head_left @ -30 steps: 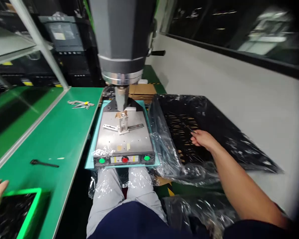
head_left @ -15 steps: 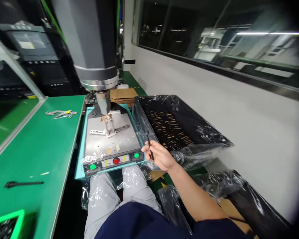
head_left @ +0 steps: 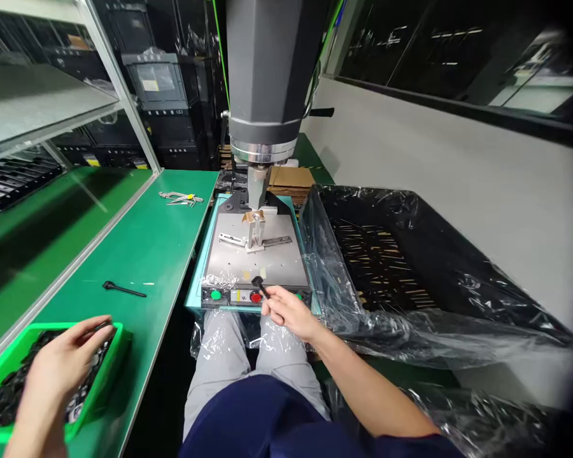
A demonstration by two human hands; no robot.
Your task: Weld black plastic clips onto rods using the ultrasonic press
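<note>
My right hand is closed around a thin black rod with a wider head. It holds the rod tilted over the front edge of the press base, by the red button. My left hand is above a green bin of small black parts. Its thumb and fingertips come together; whatever is between them is too small to make out. A similar black rod lies on the green table beyond the bin. A metal fixture stands on the press plate, below the machine's tip.
A large plastic-lined black tray with rows of thin rods stands at the right. Green buttons flank the red one. Pliers lie on the green table. Cardboard sheets are stacked behind the press.
The view has turned left. My right hand has moved from beside the tray to the press front with the rod. My left hand has come into view over the green bin.
</note>
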